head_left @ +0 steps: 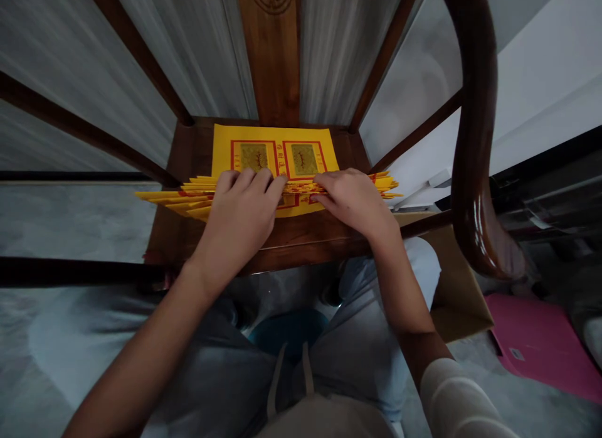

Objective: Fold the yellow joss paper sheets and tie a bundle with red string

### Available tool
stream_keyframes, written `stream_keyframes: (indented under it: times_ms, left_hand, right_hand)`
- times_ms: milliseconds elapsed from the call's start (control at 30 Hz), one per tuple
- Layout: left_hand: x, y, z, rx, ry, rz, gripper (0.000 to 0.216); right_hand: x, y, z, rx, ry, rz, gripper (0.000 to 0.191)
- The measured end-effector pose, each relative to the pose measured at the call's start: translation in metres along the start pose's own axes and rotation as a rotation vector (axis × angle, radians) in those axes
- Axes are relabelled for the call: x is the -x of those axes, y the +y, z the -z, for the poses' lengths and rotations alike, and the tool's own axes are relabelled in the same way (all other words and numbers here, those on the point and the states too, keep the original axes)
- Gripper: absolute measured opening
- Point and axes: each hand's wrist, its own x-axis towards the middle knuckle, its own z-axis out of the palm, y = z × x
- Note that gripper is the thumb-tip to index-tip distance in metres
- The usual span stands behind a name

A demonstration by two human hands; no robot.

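A yellow paper sheet [275, 146] with red-framed printed panels lies flat on the wooden chair seat [301, 237]. Across its near edge lies a fanned pile of folded yellow papers [188, 196], sticking out left and right. My left hand [242, 215] rests palm down on the pile's left half, fingers bent with the tips pressing the papers. My right hand [352, 199] presses on the right half, fingers curled, tips at the fold line. Both hands almost meet at the middle.
The dark wooden chair has a carved back splat [275, 55] and a curved glossy armrest [475, 143] on the right. A brown cardboard piece [458, 287] and a pink folder [540, 344] lie on the floor at right. My knees are under the seat's front edge.
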Motion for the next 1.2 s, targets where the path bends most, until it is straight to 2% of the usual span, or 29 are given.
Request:
stream_keyframes:
  times_ms: [67, 200, 300, 400, 567, 667, 800, 1033, 1200]
  left_hand:
    - [0.0, -0.001, -0.001, 0.009, 0.001, -0.002, 0.04]
    - [0.0, -0.006, -0.018, 0.052, -0.032, -0.003, 0.047]
    - [-0.002, -0.011, -0.027, 0.039, -0.06, 0.012, 0.046]
    - [-0.006, -0.013, -0.02, 0.033, -0.108, 0.025, 0.036]
    - [-0.008, -0.015, -0.004, 0.046, -0.125, 0.001, 0.031]
    - [-0.007, -0.02, -0.011, 0.05, -0.17, -0.007, 0.034]
    - [-0.007, -0.031, -0.023, 0.095, -0.188, 0.027, 0.039]
    - [-0.004, -0.059, -0.022, 0.132, -0.316, 0.106, 0.033]
    - [-0.003, -0.07, -0.018, 0.172, -0.408, 0.131, 0.03]
  right_hand:
    - [0.001, 0.001, -0.004, -0.012, -0.004, -0.02, 0.019]
    - [-0.004, 0.002, -0.018, -0.025, -0.012, -0.049, 0.039]
    - [-0.008, 0.001, -0.02, -0.027, -0.041, -0.052, 0.031]
    - [-0.007, 0.001, -0.012, -0.024, -0.091, -0.058, 0.02]
    - [-0.002, 0.002, -0.003, -0.033, -0.078, -0.031, 0.021]
    - [-0.003, 0.001, -0.009, -0.043, -0.09, -0.021, 0.022]
    - [-0.007, 0.003, -0.017, -0.048, -0.089, -0.021, 0.032]
    - [-0.001, 0.022, -0.015, -0.032, -0.128, -0.114, 0.027]
    - [-0.001, 0.03, -0.007, -0.122, -0.158, -0.121, 0.034]
